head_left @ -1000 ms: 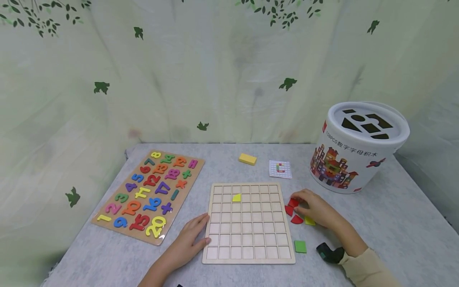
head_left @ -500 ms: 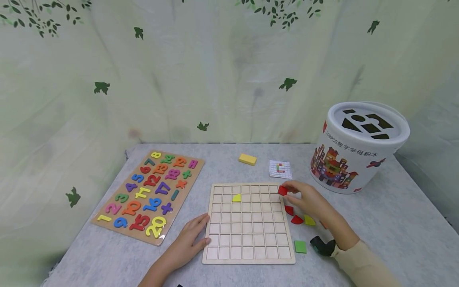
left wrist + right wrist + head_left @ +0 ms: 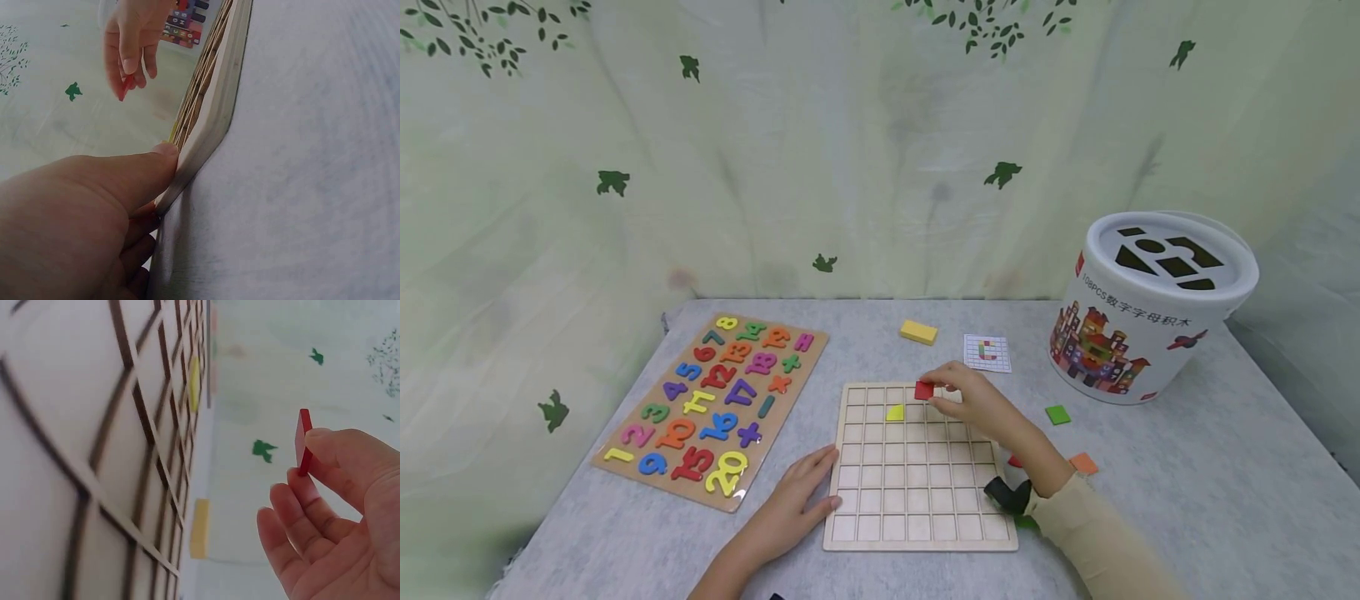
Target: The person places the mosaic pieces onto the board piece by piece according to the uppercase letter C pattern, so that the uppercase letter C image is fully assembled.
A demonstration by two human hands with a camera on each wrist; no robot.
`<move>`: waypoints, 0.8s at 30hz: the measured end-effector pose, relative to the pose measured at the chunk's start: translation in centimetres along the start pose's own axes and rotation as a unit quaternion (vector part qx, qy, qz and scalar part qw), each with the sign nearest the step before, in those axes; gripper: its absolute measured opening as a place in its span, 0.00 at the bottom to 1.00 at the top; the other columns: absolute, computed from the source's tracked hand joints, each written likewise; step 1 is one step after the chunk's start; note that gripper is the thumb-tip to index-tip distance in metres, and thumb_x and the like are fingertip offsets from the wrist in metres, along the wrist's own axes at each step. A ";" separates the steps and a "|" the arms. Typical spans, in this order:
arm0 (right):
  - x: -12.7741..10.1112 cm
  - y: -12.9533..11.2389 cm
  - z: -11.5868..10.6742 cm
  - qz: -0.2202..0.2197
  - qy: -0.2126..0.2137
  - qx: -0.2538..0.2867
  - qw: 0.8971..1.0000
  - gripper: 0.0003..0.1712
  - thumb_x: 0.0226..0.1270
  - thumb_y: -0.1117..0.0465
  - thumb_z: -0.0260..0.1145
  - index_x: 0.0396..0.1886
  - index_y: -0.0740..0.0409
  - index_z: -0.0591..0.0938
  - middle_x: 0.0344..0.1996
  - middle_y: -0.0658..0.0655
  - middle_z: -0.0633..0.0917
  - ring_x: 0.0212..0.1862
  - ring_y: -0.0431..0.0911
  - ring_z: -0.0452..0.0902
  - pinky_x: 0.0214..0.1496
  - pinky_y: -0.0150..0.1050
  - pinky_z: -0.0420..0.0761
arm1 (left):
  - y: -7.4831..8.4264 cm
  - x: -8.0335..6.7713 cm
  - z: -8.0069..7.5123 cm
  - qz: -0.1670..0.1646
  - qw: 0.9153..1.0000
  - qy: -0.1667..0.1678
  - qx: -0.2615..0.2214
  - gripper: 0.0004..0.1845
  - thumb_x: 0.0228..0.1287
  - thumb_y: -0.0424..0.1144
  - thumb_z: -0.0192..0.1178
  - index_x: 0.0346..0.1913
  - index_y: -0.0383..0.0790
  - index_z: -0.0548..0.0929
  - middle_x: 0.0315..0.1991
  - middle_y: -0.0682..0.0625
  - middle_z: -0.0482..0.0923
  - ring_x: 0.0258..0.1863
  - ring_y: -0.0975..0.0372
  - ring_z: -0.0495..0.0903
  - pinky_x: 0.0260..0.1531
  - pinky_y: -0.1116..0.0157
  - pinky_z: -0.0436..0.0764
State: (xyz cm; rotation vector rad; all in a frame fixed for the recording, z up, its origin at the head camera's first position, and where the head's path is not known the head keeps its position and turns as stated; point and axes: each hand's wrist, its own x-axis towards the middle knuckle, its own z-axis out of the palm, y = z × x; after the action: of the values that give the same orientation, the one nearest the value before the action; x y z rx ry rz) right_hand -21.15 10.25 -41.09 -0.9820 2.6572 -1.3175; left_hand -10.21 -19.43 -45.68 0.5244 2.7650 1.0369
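Note:
A wooden grid board (image 3: 896, 502) lies flat on the table, with a yellow quarter-round tile (image 3: 895, 412) in one of its upper cells. My left hand (image 3: 793, 496) rests against the board's left edge; in the left wrist view its thumb (image 3: 140, 172) presses the rim. Above the board's upper rows, my right hand (image 3: 977, 400) pinches a red square tile (image 3: 924, 390) between thumb and fingers. The right wrist view shows this red tile (image 3: 303, 442) on edge, apart from the grid. The right forearm hides most of the loose tiles beside the board.
Right of the board lie a green tile (image 3: 1057, 415) and an orange tile (image 3: 1083, 463). Behind it are a pattern card (image 3: 987, 353) and a yellow block (image 3: 918, 332). A number puzzle (image 3: 711, 408) lies left; a white bucket (image 3: 1142, 333) stands back right.
My right hand has picked up the red square tile from the pile right of the board and carried it left over the upper rows. The left hand has stayed put.

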 end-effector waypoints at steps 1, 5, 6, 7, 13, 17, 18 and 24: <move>0.2 0.1 0.3 0.000 -0.005 0.002 1.000 0.17 0.60 0.66 0.62 0.51 0.62 0.77 0.44 0.55 0.77 0.45 0.52 0.72 0.45 0.46 0.75 | 0.0 0.0 0.0 0.001 1.000 0.001 0.000 0.34 0.62 0.49 0.54 0.67 0.40 0.58 0.67 0.48 0.55 0.65 0.52 0.51 0.59 0.50 0.57; 0.8 0.5 1.5 0.034 -0.021 0.003 0.999 0.17 0.59 0.67 0.63 0.50 0.63 0.77 0.44 0.56 0.77 0.45 0.49 0.72 0.45 0.41 0.75 | 0.0 0.1 0.0 0.004 1.000 0.003 0.001 0.34 0.62 0.47 0.56 0.67 0.39 0.58 0.67 0.48 0.55 0.65 0.52 0.52 0.59 0.50 0.57; 0.9 0.7 1.7 0.048 -0.023 0.004 0.999 0.17 0.59 0.66 0.63 0.49 0.62 0.77 0.44 0.55 0.78 0.45 0.49 0.73 0.45 0.40 0.75 | 0.1 0.1 0.0 0.004 1.000 0.003 0.002 0.33 0.62 0.47 0.56 0.67 0.39 0.59 0.67 0.48 0.55 0.65 0.52 0.52 0.59 0.51 0.57; 0.9 0.7 1.9 0.061 -0.026 0.004 0.998 0.17 0.58 0.66 0.64 0.48 0.62 0.78 0.43 0.55 0.78 0.45 0.48 0.73 0.45 0.40 0.75 | 0.1 0.1 0.0 0.004 1.000 0.003 0.002 0.33 0.62 0.46 0.56 0.67 0.39 0.59 0.67 0.48 0.55 0.65 0.52 0.52 0.59 0.51 0.57; 0.8 1.7 2.5 0.097 -0.042 0.007 0.994 0.14 0.57 0.64 0.66 0.45 0.57 0.79 0.42 0.51 0.77 0.45 0.44 0.72 0.47 0.38 0.74 | 0.1 0.0 -0.1 -0.003 1.000 -0.001 0.002 0.34 0.62 0.47 0.56 0.67 0.39 0.58 0.67 0.48 0.55 0.65 0.52 0.52 0.59 0.51 0.58; 0.8 2.2 2.6 0.082 -0.051 -0.006 0.995 0.14 0.57 0.63 0.66 0.45 0.56 0.80 0.41 0.50 0.76 0.43 0.42 0.71 0.45 0.38 0.73 | 0.1 0.0 -0.1 -0.003 1.000 0.001 0.003 0.34 0.62 0.47 0.56 0.67 0.39 0.59 0.66 0.48 0.55 0.65 0.52 0.52 0.59 0.51 0.58; 0.8 2.2 2.6 0.079 -0.054 -0.010 0.995 0.14 0.58 0.62 0.65 0.45 0.56 0.80 0.41 0.50 0.76 0.42 0.42 0.70 0.45 0.37 0.74 | 0.1 0.0 -0.1 -0.004 1.000 0.002 0.004 0.34 0.61 0.47 0.56 0.67 0.40 0.59 0.66 0.48 0.55 0.65 0.52 0.53 0.59 0.51 0.58; 0.9 2.4 2.8 0.064 -0.062 -0.032 0.995 0.13 0.59 0.61 0.64 0.46 0.54 0.80 0.39 0.48 0.75 0.39 0.41 0.69 0.42 0.37 0.73 | 0.1 0.0 0.0 -0.006 1.000 0.002 0.008 0.34 0.61 0.48 0.56 0.67 0.40 0.59 0.66 0.48 0.55 0.65 0.52 0.53 0.59 0.51 0.58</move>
State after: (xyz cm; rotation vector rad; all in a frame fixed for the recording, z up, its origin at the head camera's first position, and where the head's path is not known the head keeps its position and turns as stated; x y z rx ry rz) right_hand -22.32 8.88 -44.41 -0.8527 2.6342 -1.1146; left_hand -10.20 -19.32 -45.57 0.5067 2.7790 1.0146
